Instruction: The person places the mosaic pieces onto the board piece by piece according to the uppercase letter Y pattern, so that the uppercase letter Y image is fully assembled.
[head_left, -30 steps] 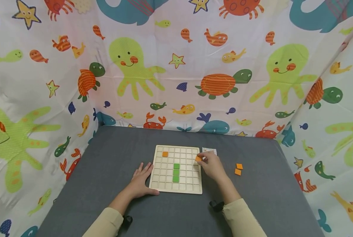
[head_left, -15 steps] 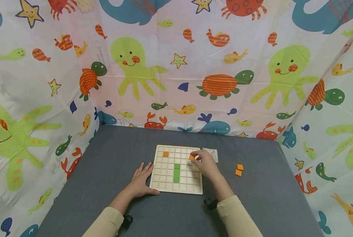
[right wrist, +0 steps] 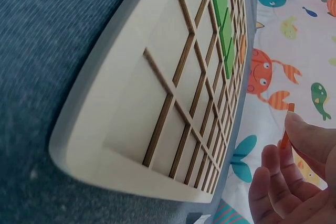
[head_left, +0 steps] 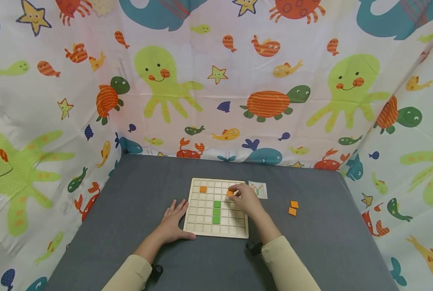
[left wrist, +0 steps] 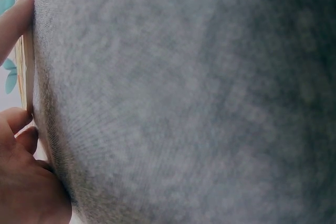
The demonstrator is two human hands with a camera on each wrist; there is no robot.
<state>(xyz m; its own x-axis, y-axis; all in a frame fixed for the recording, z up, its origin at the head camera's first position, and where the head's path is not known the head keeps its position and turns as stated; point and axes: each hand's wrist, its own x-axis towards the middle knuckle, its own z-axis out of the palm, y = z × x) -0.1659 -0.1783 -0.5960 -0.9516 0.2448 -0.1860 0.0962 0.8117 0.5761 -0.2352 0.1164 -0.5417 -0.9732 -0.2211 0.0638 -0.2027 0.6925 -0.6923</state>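
Note:
A square wooden grid board [head_left: 198, 226] lies on the table. My left hand [head_left: 173, 222] rests at its front left corner, fingers spread along the left side and thumb at the front edge. Over the back right part of the board, my right hand [head_left: 247, 198] pinches an orange square tile [head_left: 230, 193] between thumb and fingers. The right wrist view shows this tile [right wrist: 287, 127] on edge, raised above the grid. One orange tile [head_left: 203, 189] sits in a back left cell. Three green tiles [head_left: 216, 211] form a column near the middle of the board.
A small printed card [head_left: 258, 189] with a coloured grid lies right of the board's back corner. Two loose orange tiles [head_left: 293, 207] lie farther right on the grey table [head_left: 329, 242]. A patterned curtain [head_left: 216, 93] rises behind and along both sides.
My right hand has moved left over the board with the orange tile, from the right edge inward, uncovering more of the card. The left hand has stayed put.

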